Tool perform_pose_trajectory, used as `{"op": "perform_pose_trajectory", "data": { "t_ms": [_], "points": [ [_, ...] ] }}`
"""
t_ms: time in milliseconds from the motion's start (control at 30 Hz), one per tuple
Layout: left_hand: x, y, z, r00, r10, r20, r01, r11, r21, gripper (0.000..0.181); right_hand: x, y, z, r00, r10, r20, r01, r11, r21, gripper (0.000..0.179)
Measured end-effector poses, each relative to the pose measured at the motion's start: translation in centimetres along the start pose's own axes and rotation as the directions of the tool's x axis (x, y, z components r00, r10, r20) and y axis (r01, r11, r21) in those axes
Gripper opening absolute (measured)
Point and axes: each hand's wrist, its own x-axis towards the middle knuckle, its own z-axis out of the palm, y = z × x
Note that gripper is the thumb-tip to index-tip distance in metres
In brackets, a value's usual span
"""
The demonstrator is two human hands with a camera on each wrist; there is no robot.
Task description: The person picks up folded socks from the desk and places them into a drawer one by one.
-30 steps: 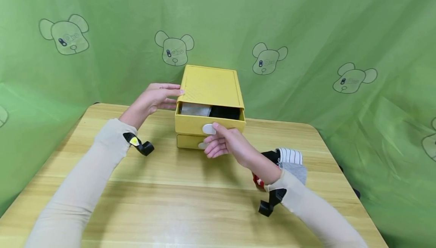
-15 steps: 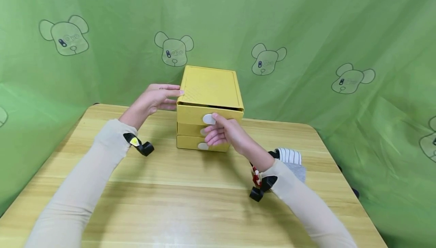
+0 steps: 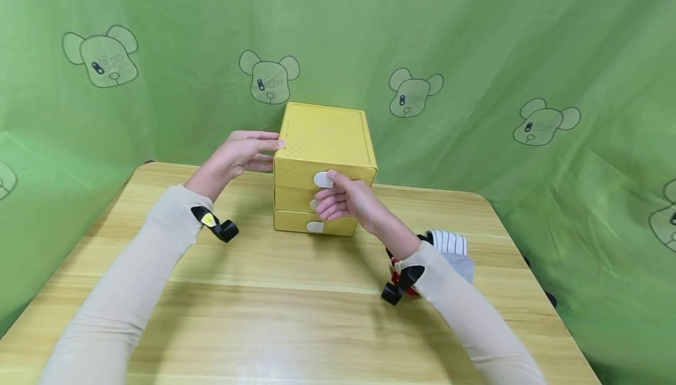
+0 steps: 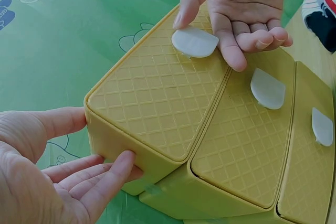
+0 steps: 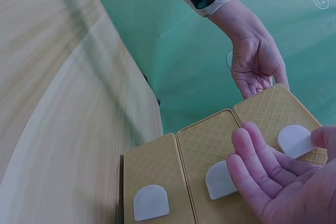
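Observation:
A yellow three-drawer box [image 3: 327, 129] stands at the back of the table, its top drawer [image 3: 296, 172] flush with the frame. My left hand [image 3: 237, 155] rests its extended fingers and thumb against the box's upper left side. At the front, my right hand [image 3: 352, 200] touches the edge of the top drawer's white tab handle [image 4: 194, 42] with its thumb. Its other fingers are relaxed and slightly bent, hanging in front of the middle drawer [image 4: 244, 129]. They partly cover the middle tab [image 5: 220, 180]. The bottom drawer [image 3: 290, 220] is closed too.
Right of the box lies a small pile of folded fabric items, partly behind my right forearm: a striped white one [image 3: 449, 242], a grey one [image 3: 462, 264] and something red [image 3: 412, 290]. A green curtain [image 3: 338, 33] hangs behind the wooden table [image 3: 253, 303].
My right hand has moved back and up in the view, pushing the top drawer in until it closed; the white and black contents are now hidden. The left hand has stayed in place.

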Motion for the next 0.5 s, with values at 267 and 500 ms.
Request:
{"op": "perform_pose_trajectory", "data": {
  "t_ms": [267,500],
  "points": [
    [0.1,0.0,-0.2,1.0,-0.006,0.0,0.006,1.0,0.002,0.058,-0.1,0.3,0.1,1.0,0.026,-0.01,-0.027,0.999,-0.047,0.073],
    [0.0,0.0,-0.1,1.0,0.001,-0.001,-0.001,1.0,0.009,0.058,-0.8,2.1,0.0,0.99,0.141,-0.007,-0.141,0.984,-0.113,0.083]
  ]
}}
